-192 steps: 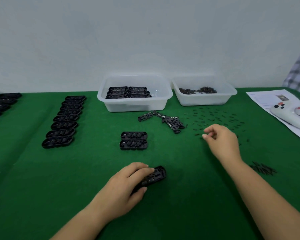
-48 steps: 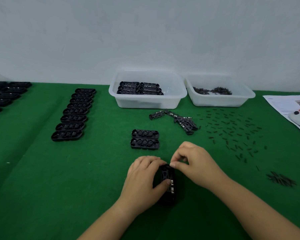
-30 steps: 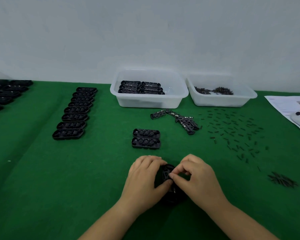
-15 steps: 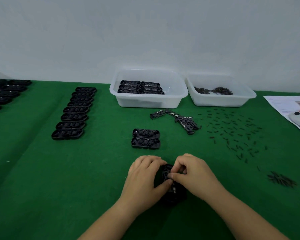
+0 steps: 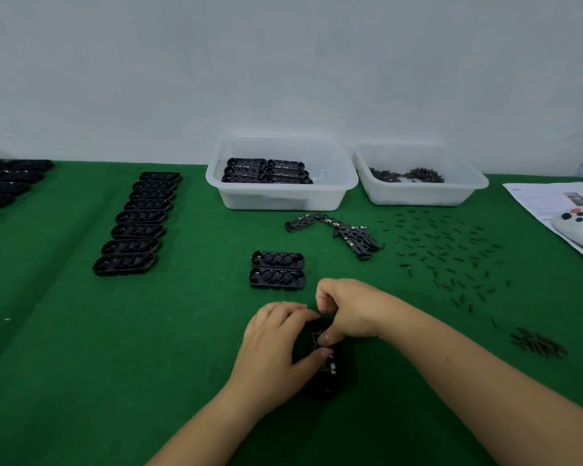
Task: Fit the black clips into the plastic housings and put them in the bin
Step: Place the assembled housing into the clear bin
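A black plastic housing (image 5: pixel 330 368) lies on the green table near me, pointing away from me. My left hand (image 5: pixel 276 344) grips its left side, thumb across the top. My right hand (image 5: pixel 347 311) has its fingers curled over the housing's far end, pinching at it; the small clip itself is hidden under the fingertips. Two more housings (image 5: pixel 277 270) lie side by side just beyond my hands. Several loose black clips (image 5: pixel 451 253) are scattered to the right. The white bin (image 5: pixel 283 196) at the back holds several finished housings.
A second white bin (image 5: pixel 421 193) with small dark parts stands beside the first. Black frame pieces (image 5: pixel 347 232) lie in front of the bins. A column of housings (image 5: pixel 138 220) runs at the left, more at the far left edge. A paper and white controller (image 5: pixel 576 230) are far right.
My right hand has shifted slightly toward the housing's far end and curled tighter over it. My left hand keeps its grip on the housing, which stays in place.
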